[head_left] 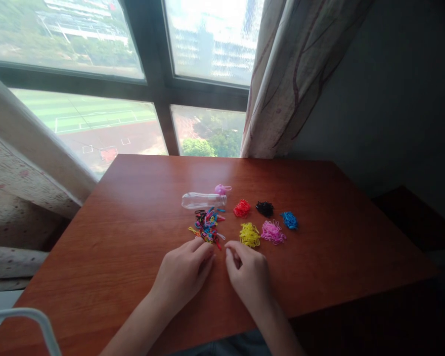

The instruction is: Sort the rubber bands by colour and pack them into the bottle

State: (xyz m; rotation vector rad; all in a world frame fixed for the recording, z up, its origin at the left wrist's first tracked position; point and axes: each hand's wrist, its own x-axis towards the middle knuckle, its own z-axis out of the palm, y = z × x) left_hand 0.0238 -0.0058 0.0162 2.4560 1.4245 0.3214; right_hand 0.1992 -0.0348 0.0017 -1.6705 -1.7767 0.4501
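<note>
My left hand (187, 267) rests at the near edge of a mixed-colour pile of small loops (206, 222) that look like rubber bands. Its fingers are curled together, and whatever they may hold is hidden. Just to the right, my right hand (248, 269) has thumb and forefinger pinched; anything between them is too small to name. Beyond its knuckles lie single-colour heaps: yellow loops (249, 235), pink loops (273, 232), red loops (242, 208), black loops (264, 208) and blue loops (289, 220).
A clear bottle (202, 200) lies on its side behind the mixed pile, with a pink cap (221, 189) by its mouth. Everything sits on a brown wooden table (133, 257). Behind it are a window frame (157, 81) and a curtain (282, 89). A white curved tube (37, 316) stands at lower left.
</note>
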